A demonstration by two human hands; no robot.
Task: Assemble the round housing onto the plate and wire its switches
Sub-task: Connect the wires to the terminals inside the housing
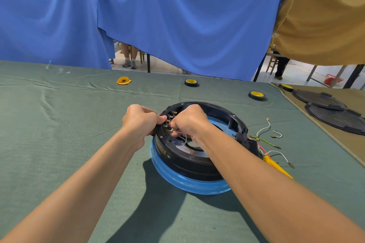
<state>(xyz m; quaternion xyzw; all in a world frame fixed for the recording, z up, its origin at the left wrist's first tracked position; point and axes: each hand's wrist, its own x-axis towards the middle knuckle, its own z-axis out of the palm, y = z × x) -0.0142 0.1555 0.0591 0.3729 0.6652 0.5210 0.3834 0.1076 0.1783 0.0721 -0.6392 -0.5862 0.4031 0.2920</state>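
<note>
A black round housing [227, 116] sits on a blue-filmed plate [189, 182] on the green cloth. Inside its left wall are switches with brass terminals [167, 122]. My left hand [140, 122] grips the housing's left rim from outside, thumb reaching over the edge. My right hand [189, 122] is inside the ring and pinches the end of a white wire [182, 136] against the terminals. The wire's other end hangs loose with a ring lug over the plate's centre hole.
Loose white, green-yellow and red wires [264, 134] and a yellow sleeve [276, 166] trail from the housing's right side. Two black tape rolls [191, 82] [256, 95] and a yellow wrapper [123, 80] lie farther back. Black round covers [333, 113] rest on the tan cloth at right.
</note>
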